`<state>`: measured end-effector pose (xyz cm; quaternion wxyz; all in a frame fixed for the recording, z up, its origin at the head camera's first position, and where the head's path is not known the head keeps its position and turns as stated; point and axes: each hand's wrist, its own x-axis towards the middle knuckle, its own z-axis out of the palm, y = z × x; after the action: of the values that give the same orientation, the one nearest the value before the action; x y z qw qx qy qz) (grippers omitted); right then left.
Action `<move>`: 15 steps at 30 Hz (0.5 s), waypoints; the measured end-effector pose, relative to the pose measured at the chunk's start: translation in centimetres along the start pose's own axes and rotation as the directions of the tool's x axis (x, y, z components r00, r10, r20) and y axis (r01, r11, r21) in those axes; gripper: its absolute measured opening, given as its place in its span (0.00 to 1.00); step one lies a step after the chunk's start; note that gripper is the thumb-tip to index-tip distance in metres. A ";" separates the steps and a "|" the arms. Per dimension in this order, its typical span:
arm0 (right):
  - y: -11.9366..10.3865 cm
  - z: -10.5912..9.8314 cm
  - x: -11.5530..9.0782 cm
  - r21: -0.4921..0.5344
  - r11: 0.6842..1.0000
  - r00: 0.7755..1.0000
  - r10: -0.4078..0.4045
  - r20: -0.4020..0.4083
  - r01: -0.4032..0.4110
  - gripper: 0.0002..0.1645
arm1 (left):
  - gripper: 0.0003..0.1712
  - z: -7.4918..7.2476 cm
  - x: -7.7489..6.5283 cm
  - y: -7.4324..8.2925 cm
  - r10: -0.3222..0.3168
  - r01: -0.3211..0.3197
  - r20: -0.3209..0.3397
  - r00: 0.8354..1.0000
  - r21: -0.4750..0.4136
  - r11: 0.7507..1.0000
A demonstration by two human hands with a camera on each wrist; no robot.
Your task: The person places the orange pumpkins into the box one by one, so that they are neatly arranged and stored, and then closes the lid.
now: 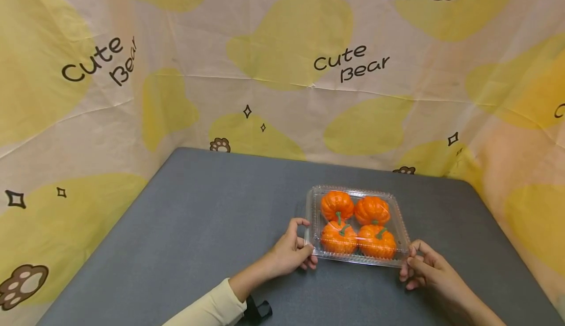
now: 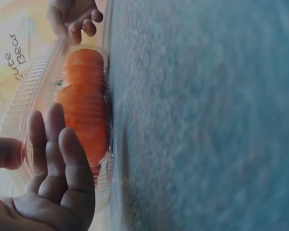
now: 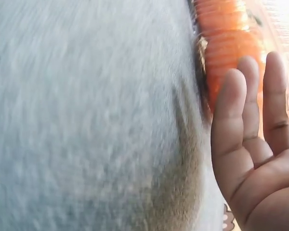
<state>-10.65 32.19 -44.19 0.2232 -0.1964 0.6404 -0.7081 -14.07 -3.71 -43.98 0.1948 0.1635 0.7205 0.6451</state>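
A clear plastic clamshell container point(image 1: 312, 208) with ribbed sides lies on the grey table, right of the middle in the head view. Several small orange toy pumpkins point(image 1: 372, 211) with green stems sit inside it in two rows. My left hand point(image 1: 291, 250) pinches the front left corner at the rim, thumb toward me. In the left wrist view the thumb point(image 2: 7, 153) presses the lid's rim from one side, with the fingers on the other. At the front right corner, my right hand point(image 1: 425, 267) pinches the rim between thumb and index finger, its other fingers point(image 3: 230, 96) loosely extended.
The grey tabletop point(image 1: 212, 208) reaches back to a printed fabric wall point(image 1: 273, 46) with yellow patches and "Cute Bear" lettering, which also rises at left and right. A black strap point(image 1: 259, 311) shows at the left wrist, below the pale sleeve point(image 1: 216, 306).
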 end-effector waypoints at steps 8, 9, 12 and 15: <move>0.3 -0.1 -0.1 0.041 0.999 1.000 -0.009 -0.016 0.010 0.17 | 0.26 0.1 0.0 -0.1 -0.004 0.003 -0.022 1.000 -0.009 1.000; 0.4 -0.1 -0.1 0.042 0.999 1.000 -0.011 -0.020 0.012 0.17 | 0.26 0.2 0.0 -0.2 -0.003 0.003 -0.023 1.000 -0.011 1.000; 0.4 0.0 -0.1 0.026 1.000 0.999 -0.004 -0.039 0.005 0.17 | 0.27 0.2 0.0 -0.2 -0.005 0.005 -0.025 1.000 -0.015 1.000; 0.4 0.0 0.0 0.016 1.000 0.999 0.010 -0.046 -0.009 0.16 | 0.27 0.2 -0.1 -0.2 -0.008 0.008 -0.024 1.000 -0.023 1.000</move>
<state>-10.58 32.14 -44.58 0.2132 -0.1751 0.6409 -0.7164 -13.92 -3.62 -44.19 0.1905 0.1506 0.7159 0.6546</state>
